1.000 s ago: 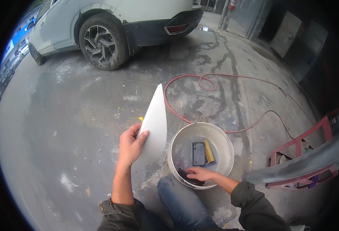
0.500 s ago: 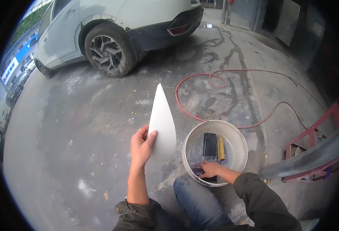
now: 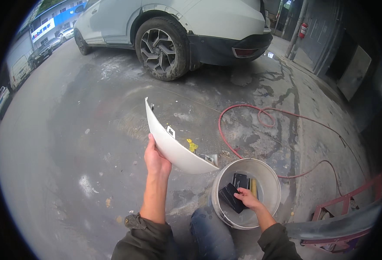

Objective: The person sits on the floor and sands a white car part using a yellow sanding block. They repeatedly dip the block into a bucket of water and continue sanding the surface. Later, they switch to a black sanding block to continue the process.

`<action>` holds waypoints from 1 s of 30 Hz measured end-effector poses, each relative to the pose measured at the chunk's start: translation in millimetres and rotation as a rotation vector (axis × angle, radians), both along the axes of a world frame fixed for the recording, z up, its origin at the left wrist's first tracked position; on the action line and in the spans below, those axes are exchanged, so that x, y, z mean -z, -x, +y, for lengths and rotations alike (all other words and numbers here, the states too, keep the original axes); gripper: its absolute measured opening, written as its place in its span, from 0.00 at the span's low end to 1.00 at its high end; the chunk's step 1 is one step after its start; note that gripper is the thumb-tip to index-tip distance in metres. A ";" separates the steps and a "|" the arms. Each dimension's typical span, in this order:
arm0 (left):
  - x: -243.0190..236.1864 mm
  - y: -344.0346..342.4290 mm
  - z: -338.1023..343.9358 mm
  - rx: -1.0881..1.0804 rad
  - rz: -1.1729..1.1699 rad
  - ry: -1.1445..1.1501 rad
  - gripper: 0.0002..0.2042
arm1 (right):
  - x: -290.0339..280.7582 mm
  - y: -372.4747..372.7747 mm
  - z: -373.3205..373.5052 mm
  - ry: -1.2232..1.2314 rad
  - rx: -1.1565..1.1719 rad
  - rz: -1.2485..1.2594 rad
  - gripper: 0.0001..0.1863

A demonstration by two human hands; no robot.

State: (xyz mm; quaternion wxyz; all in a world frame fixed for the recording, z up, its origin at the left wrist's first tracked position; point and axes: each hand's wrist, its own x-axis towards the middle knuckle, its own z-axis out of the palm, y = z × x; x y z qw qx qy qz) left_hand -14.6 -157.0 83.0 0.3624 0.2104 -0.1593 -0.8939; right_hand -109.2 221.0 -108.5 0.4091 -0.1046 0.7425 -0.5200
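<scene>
My left hand grips a white curved panel by its left side, holding it tilted with white clips and a yellow piece showing along its back edge. In the white bucket to the right, my right hand holds a black flat pad, thumb on top. Another black block and a yellow tube-shaped block lie behind it in the bucket.
A white car stands ahead. A red hose coils behind the bucket. At lower right, a red stand supports a long grey part. A fire extinguisher hangs at the back right; parked cars and buildings are at far left.
My left hand has turned the panel from upright to slanting, exposing clips on its back. My right hand has raised the black pad from the bucket's near side toward its middle. The view has shifted.
</scene>
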 end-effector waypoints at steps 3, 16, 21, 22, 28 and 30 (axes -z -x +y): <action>37.0 -8.1 -23.1 0.145 0.335 -0.158 0.18 | -8.3 5.5 0.0 0.147 0.196 0.012 0.09; 44.7 -2.6 -17.7 0.416 0.919 -0.101 0.17 | 11.9 28.2 19.8 0.079 0.298 -0.113 0.13; 36.4 -18.5 -23.1 0.365 0.778 -0.035 0.17 | -11.6 22.9 8.9 0.137 0.432 -0.093 0.14; 38.7 -20.7 -23.5 0.338 0.759 -0.029 0.18 | -14.2 25.8 9.3 0.110 0.459 -0.072 0.13; 59.5 -7.5 -46.9 0.495 0.879 0.070 0.18 | 5.9 53.3 38.0 -0.556 0.201 0.939 0.09; 60.0 -7.3 -47.9 0.513 0.866 0.077 0.19 | -1.1 51.5 30.9 -0.425 0.240 0.677 0.08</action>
